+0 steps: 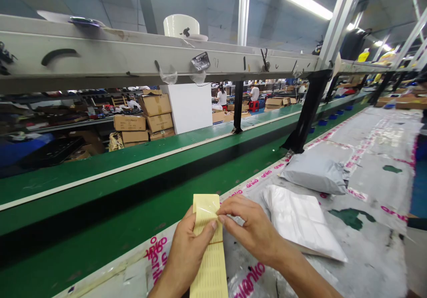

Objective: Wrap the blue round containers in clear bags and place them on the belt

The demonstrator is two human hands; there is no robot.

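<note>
Boxes (143, 115) made of brown card sit in piles on the left, behind the long green belt (126, 153). Next comes a big white roll (173, 26), up on the grey shelf (133, 53) that runs over the belt. Under the shelf, next to the boxes, a tall white board (190, 106) stands up.

Down low, the left hand (187, 249) holds a long bunch of yellow papers (213, 271). Its thumb presses on the front, and its fingers go around the back. The papers are in the low middle, in front of the person, with their top end pointing away. A thin brown band (216, 243) goes across them. Something clear and shiny is on the top part.

The right hand (250, 222) is on the other side. Its thumb and pointing finger are close together at the right edge of the papers, but I cannot tell if they pinch anything.

Far back, two people (221, 97) in white tops can be seen.

To the right, a flat white pack (303, 220) lies near a puffy grey bag (313, 173). Both are on the table (370, 178), which has a grey cover with pink words.
</note>
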